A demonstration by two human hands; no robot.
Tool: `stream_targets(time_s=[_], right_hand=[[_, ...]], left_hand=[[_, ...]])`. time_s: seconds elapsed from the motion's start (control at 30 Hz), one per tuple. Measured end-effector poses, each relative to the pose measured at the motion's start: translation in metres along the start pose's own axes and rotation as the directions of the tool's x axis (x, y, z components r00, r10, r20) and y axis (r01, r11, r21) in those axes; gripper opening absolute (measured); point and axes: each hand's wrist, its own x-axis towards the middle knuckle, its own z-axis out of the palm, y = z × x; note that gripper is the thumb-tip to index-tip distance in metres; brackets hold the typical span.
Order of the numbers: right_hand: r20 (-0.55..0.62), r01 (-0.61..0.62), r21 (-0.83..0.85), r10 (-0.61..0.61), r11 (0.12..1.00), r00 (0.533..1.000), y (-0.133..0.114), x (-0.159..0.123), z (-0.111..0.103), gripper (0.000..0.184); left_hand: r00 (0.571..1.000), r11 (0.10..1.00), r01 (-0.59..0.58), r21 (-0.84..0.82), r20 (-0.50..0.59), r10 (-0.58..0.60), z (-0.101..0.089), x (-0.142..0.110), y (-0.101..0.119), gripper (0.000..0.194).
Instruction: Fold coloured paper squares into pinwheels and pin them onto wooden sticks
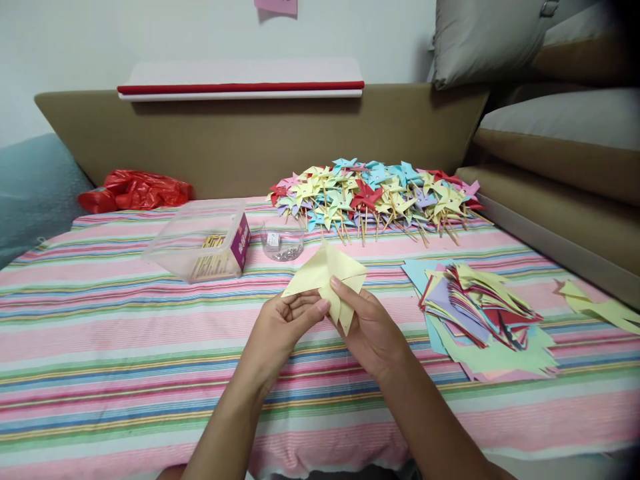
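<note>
Between my two hands is a pale yellow paper pinwheel [345, 259], cut into blades, with some of them bent toward its centre. My left hand [293, 320] pinches its lower left part with thumb and fingers. My right hand [373, 327] has its thumb pressed on the folded paper near the middle, the fingers behind it out of sight. Just beyond stands a round clear container [283, 241] of small metal pieces with a white label. To its left lies a clear plastic box [175, 240] with short wooden sticks [210, 263] inside.
A heap of finished pinwheels on sticks [367, 197] lies at the back. On the right is a stack of coloured cut paper [480, 320] with a dark tool on top, beside yellow paper scraps [595, 307]. A red plastic bag [145, 189] sits back left on the striped cloth [125, 347].
</note>
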Motion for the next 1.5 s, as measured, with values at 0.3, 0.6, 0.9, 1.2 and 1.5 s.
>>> stream_targets(time_s=[0.3,0.6,0.9,1.2,1.5], right_hand=[[-0.109,0.131,0.002,-0.13,0.991,0.986,0.007,0.0,0.007,0.039],[-0.15,0.087,-0.07,-0.096,0.994,0.984,0.014,0.001,0.009,0.037],[0.054,0.367,-0.529,-0.401,0.765,0.914,0.003,0.001,-0.014,0.058],[0.278,0.443,-0.76,-0.379,0.476,0.883,-0.004,0.0,-0.018,0.007],[0.028,0.305,-0.551,-0.348,0.777,0.937,0.001,0.002,-0.015,0.013]], left_hand=[[0.984,0.983,-0.126,-0.131,-0.142,0.107,0.021,-0.004,-0.012,0.033],[0.938,0.965,-0.117,-0.233,-0.346,0.03,0.03,-0.002,-0.02,0.023],[0.913,0.915,-0.133,-0.381,-0.406,-0.036,0.014,0.003,-0.01,0.03],[0.915,0.912,-0.158,-0.378,-0.403,-0.009,0.011,0.003,-0.009,0.027],[0.922,0.971,-0.207,-0.123,-0.356,0.152,0.014,0.002,-0.018,0.024]])
